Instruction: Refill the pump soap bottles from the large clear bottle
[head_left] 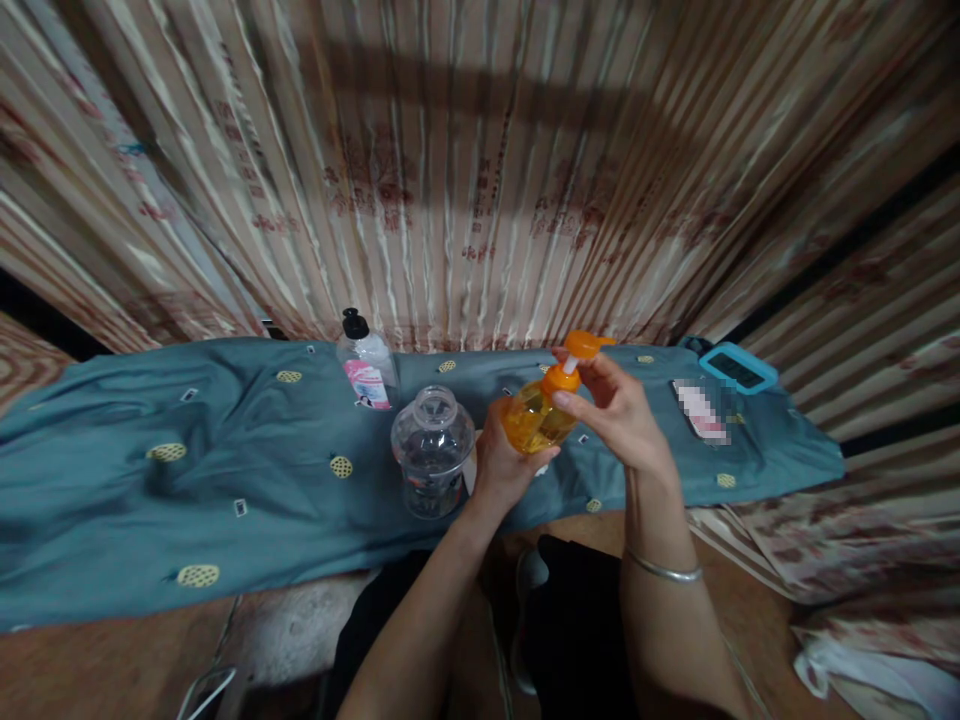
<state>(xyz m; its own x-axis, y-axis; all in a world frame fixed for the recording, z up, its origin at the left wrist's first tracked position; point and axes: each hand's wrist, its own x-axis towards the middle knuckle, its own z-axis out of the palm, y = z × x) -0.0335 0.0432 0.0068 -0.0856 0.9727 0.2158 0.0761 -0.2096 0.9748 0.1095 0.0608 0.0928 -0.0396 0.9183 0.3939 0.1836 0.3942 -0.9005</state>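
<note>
Bench [247,430] in creased teal pineapple-print cloth spanned the mid-frame; soft footing, so anything set down there wanted care. Big clear plastic jar [431,450], uncapped, stood centre frame, just left of the left hand [501,455]; tight spot, knuckles were best kept off it. Clear plastic bottle with black cap and pink label [366,372] stood to the jar's upper left, out of the way. Amber see-through pump bottle [534,418] sat right of centre, top tilted right, left hand wrapped round its lower body. Right hand [615,408] had thumb and fingers pinched in narrow at the orange plastic collar [561,380], under the orange pump head [581,345]. My read: left needed a firm, still hold, no squeezing; right belonged on the collar, off the spout. Less tilt meant less drip risk.
</note>
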